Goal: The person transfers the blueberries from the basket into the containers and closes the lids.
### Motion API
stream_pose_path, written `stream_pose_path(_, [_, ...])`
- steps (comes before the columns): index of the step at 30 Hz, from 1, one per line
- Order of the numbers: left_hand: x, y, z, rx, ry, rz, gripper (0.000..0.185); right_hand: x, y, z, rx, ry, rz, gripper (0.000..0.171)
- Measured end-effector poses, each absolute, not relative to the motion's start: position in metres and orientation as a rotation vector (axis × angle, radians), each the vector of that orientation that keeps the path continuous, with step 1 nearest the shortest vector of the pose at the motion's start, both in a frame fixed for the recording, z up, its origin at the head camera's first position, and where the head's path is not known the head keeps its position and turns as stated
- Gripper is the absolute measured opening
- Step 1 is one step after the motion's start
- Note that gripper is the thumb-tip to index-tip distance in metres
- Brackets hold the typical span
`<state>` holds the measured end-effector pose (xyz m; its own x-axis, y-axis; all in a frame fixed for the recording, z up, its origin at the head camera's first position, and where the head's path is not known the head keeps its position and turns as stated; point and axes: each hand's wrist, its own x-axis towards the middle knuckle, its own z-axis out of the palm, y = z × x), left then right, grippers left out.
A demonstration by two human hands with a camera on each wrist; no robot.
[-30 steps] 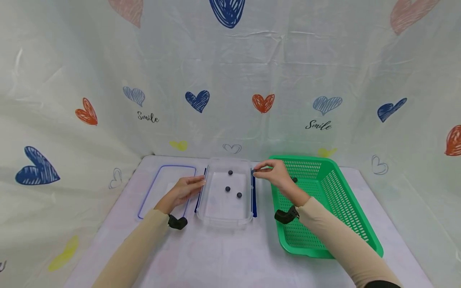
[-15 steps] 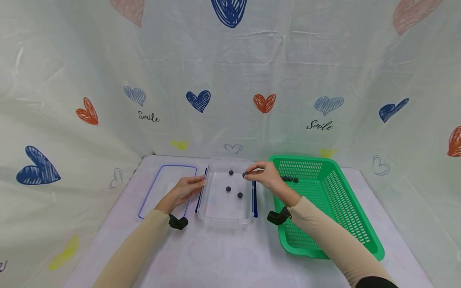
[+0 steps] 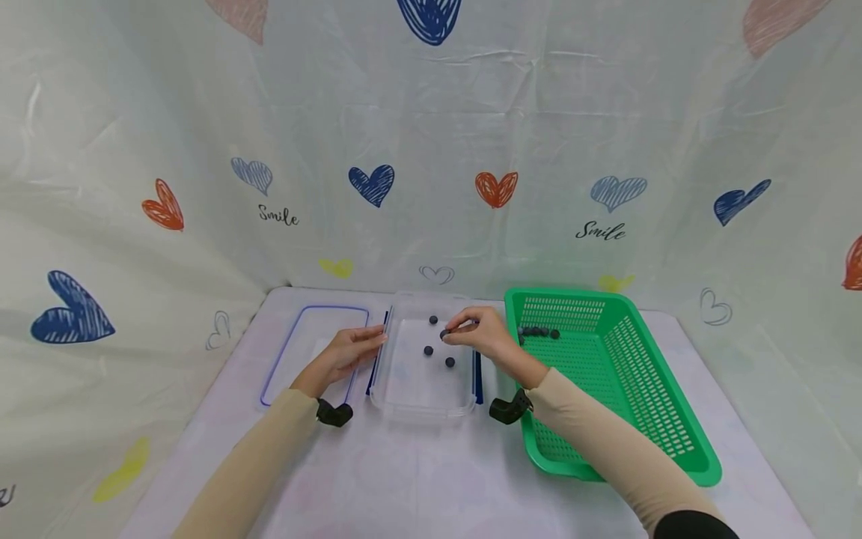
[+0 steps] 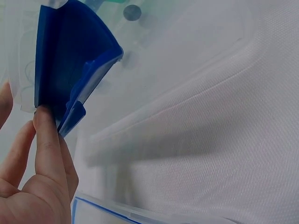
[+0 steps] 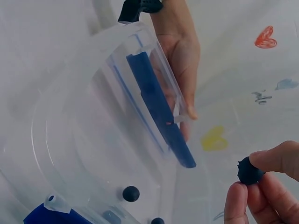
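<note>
1. Three dark-blue round blueberries [image 3: 428, 350] already lie in the clear plastic box [image 3: 420, 385], between the hands.
2. The right hand [image 3: 481, 334] pinches a fourth dark-blue berry [image 5: 250, 171] over it; the left hand [image 3: 343, 355], fingers straight, touches its blue plastic latch [image 4: 74, 56].
3. Apparently remaining: more blueberries [image 3: 544, 333] in the green perforated basket [image 3: 582, 370], right of the right hand.
4. Since a second ago, the right hand has moved inward from the box's edge.

Table [image 3: 417, 479] under container [image 3: 423, 393], lid [image 3: 303, 344], basket [image 3: 599, 367]
</note>
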<state>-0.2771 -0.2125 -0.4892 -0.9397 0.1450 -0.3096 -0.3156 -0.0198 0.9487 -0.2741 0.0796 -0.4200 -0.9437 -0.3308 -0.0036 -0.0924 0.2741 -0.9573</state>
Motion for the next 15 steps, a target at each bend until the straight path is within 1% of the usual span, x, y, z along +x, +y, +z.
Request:
stream_pose_path(4, [-0.2770, -0.2118, -0.4878, -0.173, 1.938, 2.035, 0.054, -0.2735, 0.0764, -0.4219, -0.393, 2.322, -1.743, 0.017])
stream_pose_path(15, [-0.2773, -0.2121, -0.4893, -0.185, 1.952, 2.020, 0.055, -0.2736, 0.0791, -0.4237, -0.344, 2.351, -1.732, 0.016])
